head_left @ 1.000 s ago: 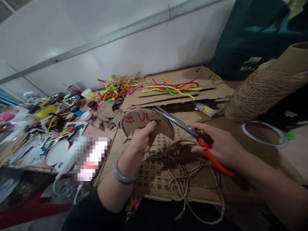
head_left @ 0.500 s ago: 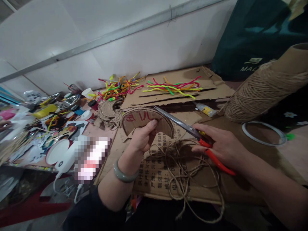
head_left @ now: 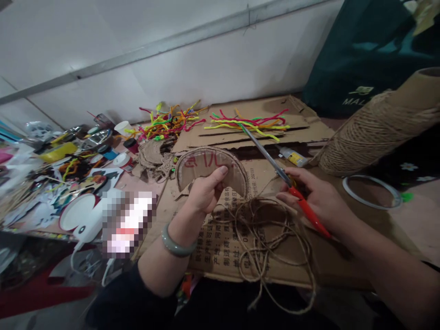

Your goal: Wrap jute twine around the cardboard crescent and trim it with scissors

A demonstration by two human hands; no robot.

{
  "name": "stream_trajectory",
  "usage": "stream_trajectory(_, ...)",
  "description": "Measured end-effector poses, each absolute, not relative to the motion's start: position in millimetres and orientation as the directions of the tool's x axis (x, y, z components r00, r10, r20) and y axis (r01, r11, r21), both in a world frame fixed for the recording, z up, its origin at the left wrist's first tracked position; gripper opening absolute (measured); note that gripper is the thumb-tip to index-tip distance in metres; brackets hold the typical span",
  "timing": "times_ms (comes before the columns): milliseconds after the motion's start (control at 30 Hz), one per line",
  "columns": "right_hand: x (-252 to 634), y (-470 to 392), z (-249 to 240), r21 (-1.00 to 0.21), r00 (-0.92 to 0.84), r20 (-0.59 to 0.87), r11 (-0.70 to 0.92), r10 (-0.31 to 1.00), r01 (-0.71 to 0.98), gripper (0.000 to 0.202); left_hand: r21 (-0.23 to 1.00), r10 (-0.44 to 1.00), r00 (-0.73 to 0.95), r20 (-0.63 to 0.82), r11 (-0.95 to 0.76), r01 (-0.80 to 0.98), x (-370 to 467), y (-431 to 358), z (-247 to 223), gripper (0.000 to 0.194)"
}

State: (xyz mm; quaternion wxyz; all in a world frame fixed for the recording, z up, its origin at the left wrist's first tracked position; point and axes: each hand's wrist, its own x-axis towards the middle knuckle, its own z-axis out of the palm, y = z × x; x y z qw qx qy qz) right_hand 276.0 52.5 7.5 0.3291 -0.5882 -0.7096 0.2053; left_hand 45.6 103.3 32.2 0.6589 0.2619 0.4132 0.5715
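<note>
Between thumb and fingers, my left hand (head_left: pixel 208 188) grips a crescent-shaped cardboard piece (head_left: pixel 195 170) with red writing and twine along its curved edge. My right hand (head_left: pixel 318 197) is closed round the red handles of a pair of scissors (head_left: pixel 266 153). The blades point up and away to the left, apart from the cardboard, and look closed together. Loose loops of jute twine (head_left: pixel 275 238) lie below both hands on a printed cardboard sheet (head_left: pixel 213 247) and hang past its front edge.
A big cone of twine (head_left: pixel 364 128) leans at the right, near a tape ring (head_left: pixel 372 191) and a glue bottle (head_left: pixel 292 156). Colourful pipe cleaners (head_left: pixel 247 121) lie on cardboard behind. To the left are paint jars, a yellow bowl (head_left: pixel 58 152) and a white device (head_left: pixel 99 215).
My right hand has lifted the scissors' blades off the edge of the crescent and turned them upward. The blades have swung together. My left hand keeps its hold, nearly in place.
</note>
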Motion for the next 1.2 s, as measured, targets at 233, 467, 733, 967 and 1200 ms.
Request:
stream_trajectory(233,269.7,60.0,16.6,-0.465,-0.011,0.085,0.049,0.996,0.884,0.048,0.842,0.973,-0.008,-0.229,0.194,-0.504,43.9,105.7,32.1,0.016)
stream_trajectory(467,276.8,67.3,12.5,-0.128,-0.128,-0.003,0.126,0.992,0.984,0.044,0.871,0.975,0.041,-0.219,0.214,-0.441,41.2,111.2,32.6,0.02)
stream_trajectory(733,287.9,72.4,9.1,-0.068,-0.153,-0.026,0.151,0.988,0.986,0.042,0.947,0.945,0.111,-0.308,0.294,0.126,31.3,108.0,46.0,0.043)
stream_trajectory(967,288.4,79.8,9.7,-0.538,-0.031,0.197,0.134,0.98,0.832,0.035,0.983,0.951,0.25,-0.184,0.181,0.033,39.7,102.1,47.0,0.017)
stream_trajectory(1200,254.3,85.1,27.8,-0.744,-0.131,0.209,0.245,0.969,0.621,0.041,0.998,0.921,0.388,-0.045,0.028,0.049,39.2,109.0,23.4,0.019)
